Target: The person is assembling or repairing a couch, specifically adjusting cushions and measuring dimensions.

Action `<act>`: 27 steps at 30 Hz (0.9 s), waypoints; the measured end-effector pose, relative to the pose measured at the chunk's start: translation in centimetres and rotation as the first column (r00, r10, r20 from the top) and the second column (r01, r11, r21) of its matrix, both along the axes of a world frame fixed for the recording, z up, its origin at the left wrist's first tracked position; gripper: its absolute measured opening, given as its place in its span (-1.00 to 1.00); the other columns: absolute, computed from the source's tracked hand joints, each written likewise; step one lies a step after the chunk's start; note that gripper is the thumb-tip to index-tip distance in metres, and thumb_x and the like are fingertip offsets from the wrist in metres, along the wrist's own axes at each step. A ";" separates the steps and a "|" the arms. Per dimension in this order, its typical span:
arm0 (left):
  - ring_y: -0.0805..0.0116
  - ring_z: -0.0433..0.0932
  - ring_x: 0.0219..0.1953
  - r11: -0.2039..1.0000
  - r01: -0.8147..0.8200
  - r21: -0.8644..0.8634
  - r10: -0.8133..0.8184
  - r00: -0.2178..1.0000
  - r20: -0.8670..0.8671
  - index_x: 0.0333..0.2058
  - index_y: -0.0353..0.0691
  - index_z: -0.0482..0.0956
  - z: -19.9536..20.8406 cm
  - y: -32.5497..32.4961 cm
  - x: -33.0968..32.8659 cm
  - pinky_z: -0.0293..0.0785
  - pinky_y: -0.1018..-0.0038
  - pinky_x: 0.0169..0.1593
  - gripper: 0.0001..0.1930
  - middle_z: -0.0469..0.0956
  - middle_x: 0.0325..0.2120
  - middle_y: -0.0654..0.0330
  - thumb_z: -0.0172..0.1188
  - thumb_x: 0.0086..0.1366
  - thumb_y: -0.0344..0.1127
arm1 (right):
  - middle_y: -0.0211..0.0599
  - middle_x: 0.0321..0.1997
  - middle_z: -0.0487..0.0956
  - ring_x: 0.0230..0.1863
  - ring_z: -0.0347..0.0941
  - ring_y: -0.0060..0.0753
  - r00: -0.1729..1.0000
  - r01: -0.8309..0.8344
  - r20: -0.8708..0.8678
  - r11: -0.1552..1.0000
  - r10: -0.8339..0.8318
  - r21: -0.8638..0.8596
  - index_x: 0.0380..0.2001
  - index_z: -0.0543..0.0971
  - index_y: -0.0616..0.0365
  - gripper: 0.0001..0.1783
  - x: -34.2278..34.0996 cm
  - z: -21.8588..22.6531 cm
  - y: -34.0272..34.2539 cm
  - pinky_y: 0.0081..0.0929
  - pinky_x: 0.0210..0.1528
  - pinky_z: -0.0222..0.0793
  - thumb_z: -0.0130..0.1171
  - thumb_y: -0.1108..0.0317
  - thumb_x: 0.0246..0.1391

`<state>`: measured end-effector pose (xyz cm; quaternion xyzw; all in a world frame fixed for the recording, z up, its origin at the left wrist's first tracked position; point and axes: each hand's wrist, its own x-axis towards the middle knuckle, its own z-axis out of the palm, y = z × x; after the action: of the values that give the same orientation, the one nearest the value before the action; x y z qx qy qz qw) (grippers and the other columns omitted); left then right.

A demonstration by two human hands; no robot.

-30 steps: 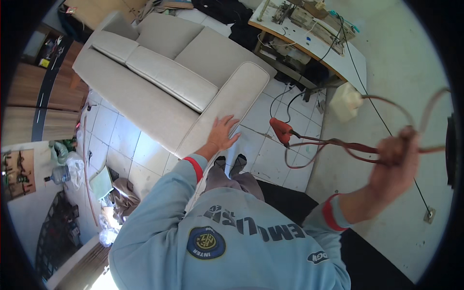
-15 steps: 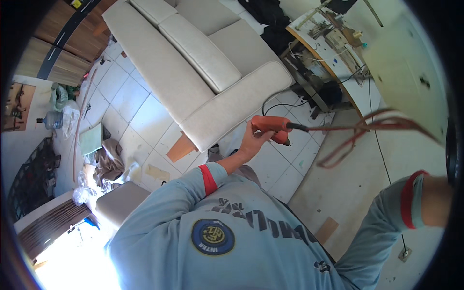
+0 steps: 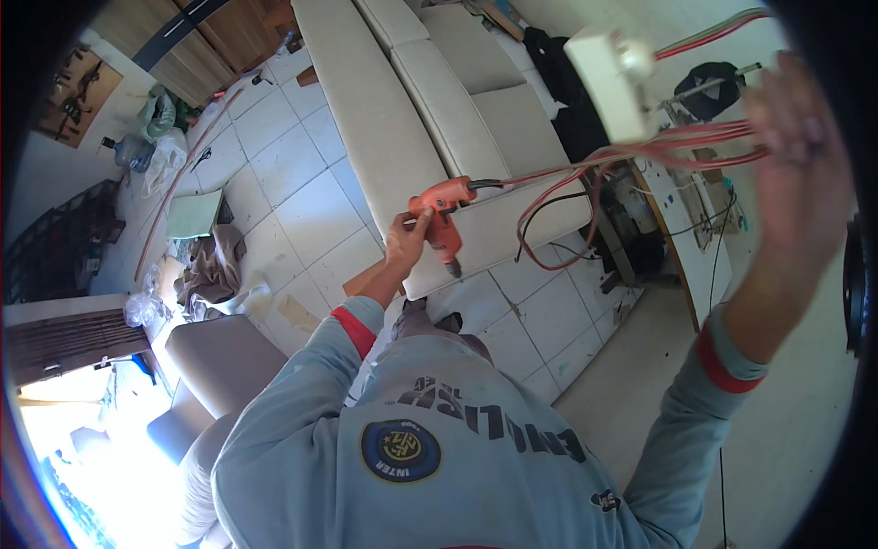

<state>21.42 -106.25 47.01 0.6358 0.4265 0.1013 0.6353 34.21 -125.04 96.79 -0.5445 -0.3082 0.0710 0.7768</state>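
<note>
My left hand (image 3: pixel 407 240) is closed round an orange-red power drill (image 3: pixel 445 240), its chuck pointing down toward the tiled floor. From the drill's grip, a cord runs right to a looped bundle of red cord (image 3: pixel 690 146). My right hand (image 3: pixel 794 123), raised high on the right and smeared by motion, has its fingers round that bundle. Close to the camera, a white extension socket block (image 3: pixel 605 87) hangs beside the cord, with more red cord leaving its upper right. The drill is in front of the arm of a light-coloured sofa (image 3: pixel 512 220).
A work table with a sewing machine (image 3: pixel 695 206) stands at the right, black cables trailing from it. At the left lie brown cloth (image 3: pixel 212 265), a pale green cushion-like piece (image 3: pixel 194 215) and plastic bags (image 3: pixel 166 163). A grey padded seat (image 3: pixel 224 361) stands at lower left.
My right hand has come into view from the right edge with the cord and socket block. The drill has moved left and now points downward. The view has shifted.
</note>
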 end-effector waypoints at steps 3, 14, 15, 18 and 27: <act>0.34 0.59 -0.22 0.983 -0.104 -0.152 0.088 0.990 -0.113 0.03 -0.44 0.43 -2.2 2.8 -0.2 0.54 0.43 -0.20 -0.26 0.58 -0.23 0.01 0.24 0.21 0.22 | -0.63 -0.61 0.08 -0.62 -0.04 -0.75 0.983 -0.183 -0.022 0.978 0.181 -0.102 -0.05 0.45 0.34 -0.60 0.6 -5.6 1.2 -0.66 -0.51 -0.02 -0.08 0.16 0.39; -0.19 0.31 0.25 0.221 0.413 -0.884 -0.050 0.910 0.412 0.27 -0.40 0.21 17.5 0.1 2.1 0.37 0.06 0.18 -0.03 0.43 0.11 -0.15 -0.15 0.28 0.46 | -0.13 -0.23 0.65 -0.15 0.60 -0.27 0.831 -0.268 0.203 0.692 0.518 -0.670 -0.11 0.58 0.17 -0.79 -7.4 -24.4 -2.8 -0.40 -0.14 0.49 0.15 0.40 0.19; -0.17 0.36 0.22 0.262 0.426 -0.866 -0.140 0.904 0.403 0.24 -0.41 0.24 15.8 -0.4 2.5 0.43 0.09 0.15 -0.10 0.45 0.08 -0.14 -0.08 0.30 0.39 | -0.13 -0.23 0.65 -0.15 0.60 -0.27 0.831 -0.273 0.198 0.692 0.520 -0.668 -0.11 0.58 0.17 -0.79 -8.1 -26.0 -3.4 -0.40 -0.14 0.49 0.15 0.40 0.19; 0.04 0.58 -0.03 0.209 0.394 -0.895 -0.173 0.916 0.363 0.10 -0.37 0.41 12.9 -2.1 2.5 0.63 0.26 -0.07 -0.35 0.55 -0.03 -0.02 0.14 0.32 0.14 | -0.32 -0.46 0.51 -0.40 0.47 -0.50 0.713 -0.287 0.254 0.603 0.654 -0.745 -0.10 0.55 0.21 -0.72 -9.6 -28.3 -4.9 -0.58 -0.27 0.35 0.25 0.39 0.11; 0.15 0.59 -0.11 0.661 0.296 -0.689 -0.037 0.931 0.364 0.14 -0.39 -0.05 12.8 -5.4 1.8 0.63 0.14 -0.13 -0.28 0.46 -0.09 -0.05 0.29 0.26 -0.30 | -0.53 -0.49 0.43 -0.47 0.33 -0.61 0.807 -0.573 -0.509 0.607 0.300 -0.550 -0.11 0.52 0.23 -0.57 -10.2 -31.5 -8.0 -0.57 -0.35 0.30 0.33 0.18 0.05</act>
<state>23.22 -111.63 59.84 0.3388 0.2616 -0.0365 0.9030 24.03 -133.07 65.29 -0.6725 -0.2350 0.4700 0.5212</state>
